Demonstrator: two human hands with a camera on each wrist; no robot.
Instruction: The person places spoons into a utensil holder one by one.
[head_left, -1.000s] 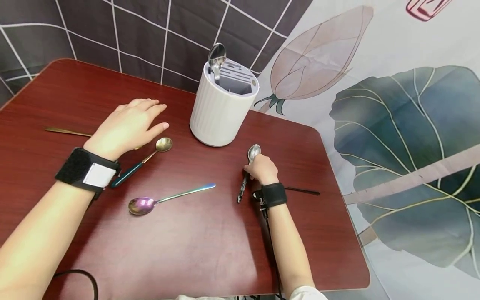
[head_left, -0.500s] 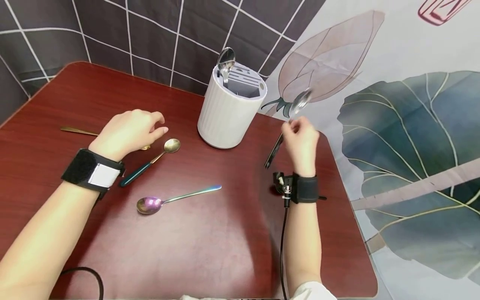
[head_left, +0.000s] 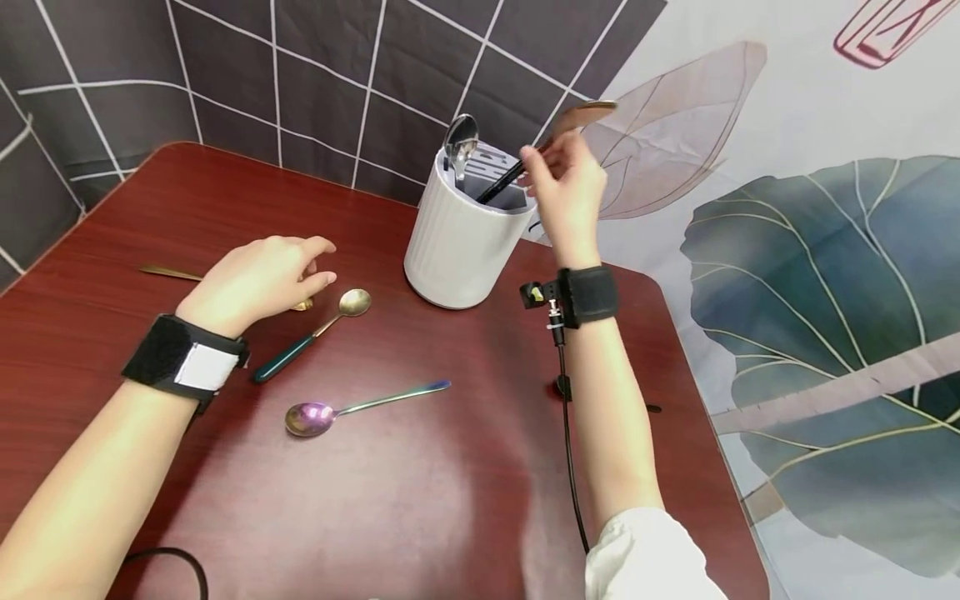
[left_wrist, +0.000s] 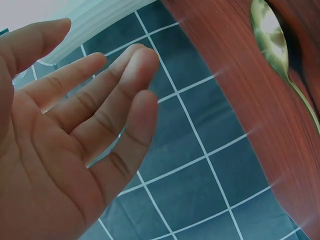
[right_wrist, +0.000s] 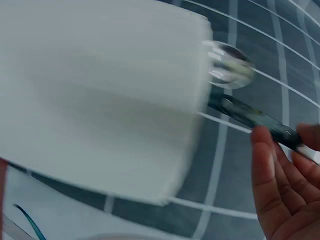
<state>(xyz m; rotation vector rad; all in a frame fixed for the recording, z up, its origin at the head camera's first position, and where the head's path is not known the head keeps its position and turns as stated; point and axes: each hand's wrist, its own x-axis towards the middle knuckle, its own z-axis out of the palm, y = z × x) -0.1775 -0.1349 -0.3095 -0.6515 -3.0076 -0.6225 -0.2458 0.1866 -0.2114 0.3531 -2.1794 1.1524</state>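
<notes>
My right hand pinches a spoon with a dark patterned handle, bowl up, over the white ribbed utensil holder. The handle's end points down into the holder's large open compartment. A silver spoon stands in the holder's left side, its bowl above the rim. My left hand hovers palm down above the table's left part, fingers loosely bent and holding nothing. Beside it lies a gold spoon with a dark green handle. Partly hidden beneath that hand is another gold spoon.
A purple rainbow-coloured spoon lies mid-table. Under the right forearm, a dark spoon is mostly hidden. The holder stands near the back edge, before a dark tiled-pattern backdrop. A black cable trails from the right wrist.
My right hand has lifted the dark-handled spoon off the table and carried it up to the holder, tilting its handle toward the opening. My left hand stays roughly in place, its fingers bending slightly.
</notes>
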